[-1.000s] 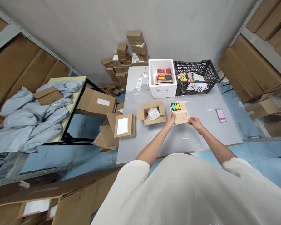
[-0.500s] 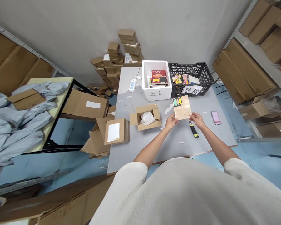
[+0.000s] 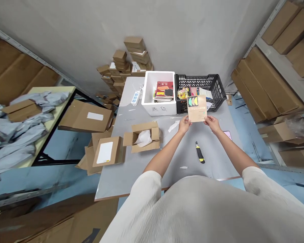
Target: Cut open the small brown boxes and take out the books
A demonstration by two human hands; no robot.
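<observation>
A person's left hand (image 3: 184, 125) and right hand (image 3: 212, 124) pinch the lower corners of a tan book (image 3: 197, 109), right of the frame's center, partly hiding a black crate (image 3: 219, 88). Below, a knife (image 3: 200, 152) lies on a gray table (image 3: 129, 177).

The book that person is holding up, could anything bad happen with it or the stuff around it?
Maybe! The left grip and right grip hold the book only near its bottom corners, so it could tip or slip.

A utility knife lies on the table between the arms. It might get bumped; I can't tell if its blade is out.

The left forearm is close to the open carton and might nudge it.
</observation>
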